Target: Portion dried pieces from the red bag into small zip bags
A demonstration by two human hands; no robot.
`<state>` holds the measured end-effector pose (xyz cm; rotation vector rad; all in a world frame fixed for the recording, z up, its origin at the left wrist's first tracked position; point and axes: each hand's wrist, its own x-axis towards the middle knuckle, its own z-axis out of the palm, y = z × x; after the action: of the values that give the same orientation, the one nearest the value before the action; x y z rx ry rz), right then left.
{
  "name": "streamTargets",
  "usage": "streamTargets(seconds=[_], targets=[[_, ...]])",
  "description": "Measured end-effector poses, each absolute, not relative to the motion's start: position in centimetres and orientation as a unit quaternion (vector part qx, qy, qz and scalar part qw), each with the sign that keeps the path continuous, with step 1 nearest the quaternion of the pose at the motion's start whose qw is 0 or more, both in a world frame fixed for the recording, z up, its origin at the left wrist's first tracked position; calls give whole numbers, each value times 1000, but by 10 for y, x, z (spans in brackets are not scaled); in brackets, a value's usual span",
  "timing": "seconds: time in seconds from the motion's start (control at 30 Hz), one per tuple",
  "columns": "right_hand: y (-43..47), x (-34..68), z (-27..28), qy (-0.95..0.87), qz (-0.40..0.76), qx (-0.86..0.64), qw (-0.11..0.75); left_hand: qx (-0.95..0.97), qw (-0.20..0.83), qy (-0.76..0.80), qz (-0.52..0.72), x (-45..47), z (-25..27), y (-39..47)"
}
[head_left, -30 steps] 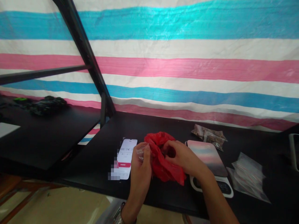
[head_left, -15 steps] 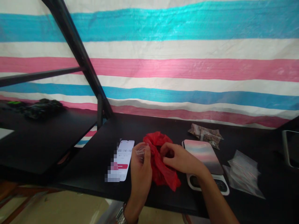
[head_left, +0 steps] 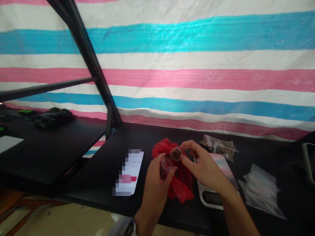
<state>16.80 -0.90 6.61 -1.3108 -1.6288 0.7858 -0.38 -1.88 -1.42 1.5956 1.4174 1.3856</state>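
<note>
My left hand (head_left: 157, 183) grips a small clear plastic bag (head_left: 166, 165), whose mouth gapes in a lens shape between thumb and fingers. Pinched in my right hand (head_left: 194, 159) is a small round cup (head_left: 176, 154) with dark brown dried bits in it, tipped towards me. The cup is just above and to the right of the bag's mouth, apart from it. Under both hands lies a crumpled red plastic bag (head_left: 182, 190), open at the top. My right forearm passes over a kitchen scale (head_left: 222, 165) and hides part of it.
A phone (head_left: 133, 172) showing a timer lies left of the red bag. Two filled zip bags (head_left: 221, 149) are behind the scale, and a pile of flat clear zip bags (head_left: 262, 190) is to its right. A black metal frame (head_left: 98, 82) rises at the left of the black table (head_left: 105, 183).
My right hand has come up out of the red bag with the cup holding brown bits. My left hand has shifted right, and the clear bag's mouth now shows open.
</note>
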Motion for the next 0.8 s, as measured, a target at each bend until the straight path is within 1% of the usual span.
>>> streamTargets(seconds=[0.17,0.27,0.4,0.5,0.6,0.67,0.7,0.8], targets=[[-19,148,77,-732,201,-534,372,580,346,518,524,-3,-15,-19],[-22,143,79,-763,147,-532,337,577,345,508,538,-4,-13,-18],[-24,141,80,-784,114,-517,324,575,340,506,546,-5,-11,-19],[-25,141,82,-788,116,-503,336,576,335,505,548,-5,-11,-19],[-27,147,83,-759,122,-505,394,564,314,525,555,-4,-8,-18],[-27,157,82,-733,140,-526,407,550,290,544,564,-6,-2,-19],[-26,164,80,-729,159,-539,390,544,278,550,569,-8,2,-22],[-23,178,68,-741,216,-569,284,549,247,554,574,-15,10,-39]])
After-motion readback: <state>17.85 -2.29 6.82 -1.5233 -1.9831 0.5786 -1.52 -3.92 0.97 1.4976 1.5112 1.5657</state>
